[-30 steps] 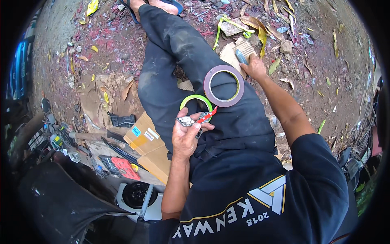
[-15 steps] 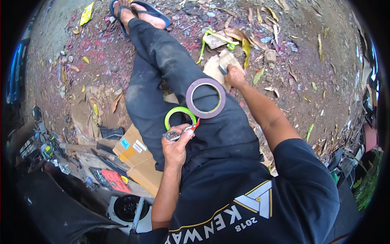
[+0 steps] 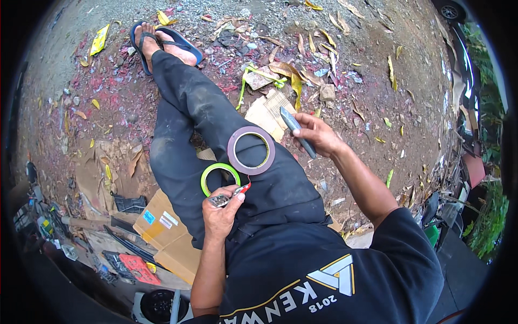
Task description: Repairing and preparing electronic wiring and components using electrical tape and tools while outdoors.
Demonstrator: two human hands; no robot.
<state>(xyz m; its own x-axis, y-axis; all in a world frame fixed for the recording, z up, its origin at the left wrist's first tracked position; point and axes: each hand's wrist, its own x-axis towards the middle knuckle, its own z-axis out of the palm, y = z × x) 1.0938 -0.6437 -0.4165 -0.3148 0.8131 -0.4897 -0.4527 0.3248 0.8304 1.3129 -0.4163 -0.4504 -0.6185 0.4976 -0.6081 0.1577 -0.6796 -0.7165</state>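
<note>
My right hand [image 3: 318, 134], raised over the ground beside my right thigh, grips a long flat grey tool that looks like a utility knife [image 3: 289, 120], its slanted end pointing up and left. Over my lap my left hand [image 3: 220, 216] pinches a small silvery piece [image 3: 219, 200] with a narrow red strip [image 3: 245, 188] at its edge; the fingers hide part of it. The red strip reaches up close to a large purple-brown tape roll [image 3: 268, 157] lying on my thigh. A smaller bright green tape roll [image 3: 206, 175] rests just beyond the left fingers.
Flattened cardboard [image 3: 270, 114] lies on the littered dirt past my right leg, near a tangled yellow-green strip [image 3: 243, 89] and a stone [image 3: 327, 92]. On my left are an opened cardboard box [image 3: 167, 237] and a red case [image 3: 139, 269].
My right hand has lifted from the cardboard and drawn back, bringing the grey utility knife into fuller view. My left hand keeps its pinch on the silvery piece. The whole view has shifted slightly.
</note>
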